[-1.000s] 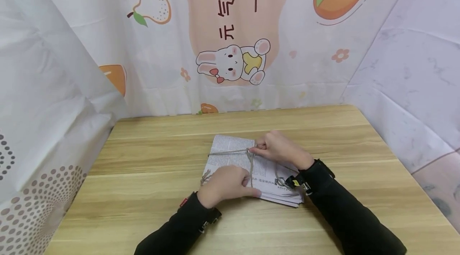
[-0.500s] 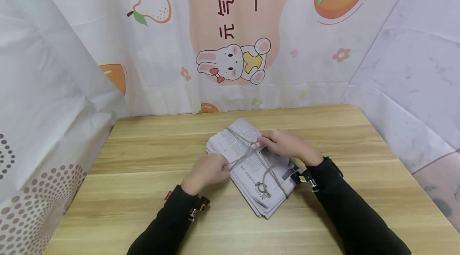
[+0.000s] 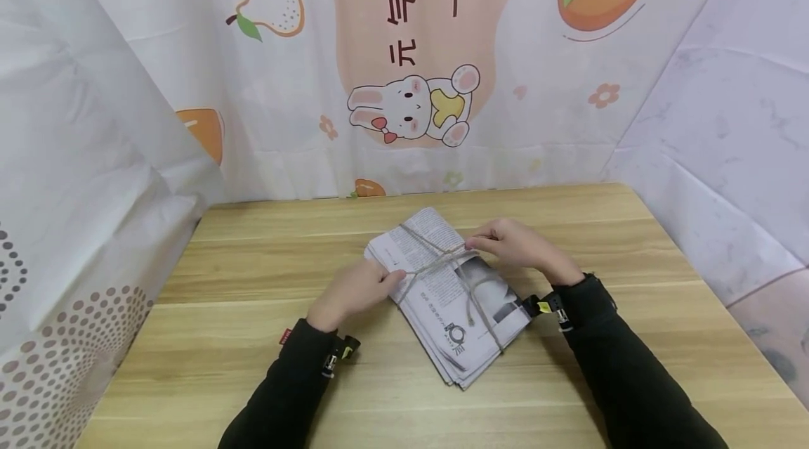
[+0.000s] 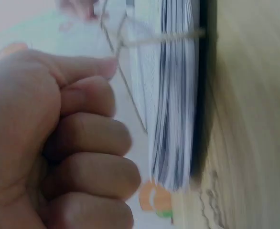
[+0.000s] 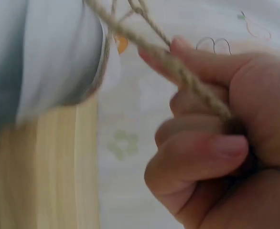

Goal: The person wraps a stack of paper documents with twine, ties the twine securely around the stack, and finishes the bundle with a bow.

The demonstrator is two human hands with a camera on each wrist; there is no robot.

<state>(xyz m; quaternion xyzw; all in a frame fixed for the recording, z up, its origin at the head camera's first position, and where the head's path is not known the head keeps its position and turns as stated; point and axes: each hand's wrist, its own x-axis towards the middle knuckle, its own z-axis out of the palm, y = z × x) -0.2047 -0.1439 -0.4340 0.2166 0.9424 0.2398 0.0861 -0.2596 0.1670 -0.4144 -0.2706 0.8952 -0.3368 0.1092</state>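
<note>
A folded newspaper stack [image 3: 420, 287] lies slantwise on the table, bound crosswise with thin twine [image 3: 450, 254]. At its left edge my left hand [image 3: 354, 291] pinches a strand between thumb and forefinger; the left wrist view shows the other fingers curled, beside the layered page edges [image 4: 173, 109]. My right hand [image 3: 521, 249], off the stack's upper right side, pinches another strand. In the right wrist view a twine end [image 5: 178, 71] runs into its curled fingers. Both strands meet near the crossing on the top page. A loose twine end [image 3: 470, 312] lies lower on the page.
The wooden table [image 3: 265, 252] extends around the stack. Behind it hangs a printed white cloth [image 3: 284, 105], with more cloth at the left and right sides. In the left wrist view frayed twine [image 4: 209, 200] shows over the wood.
The stack has turned, its near corner now pointing toward me. My left hand has gone from resting on the pages to pulling twine out leftward; my right hand has moved slightly right.
</note>
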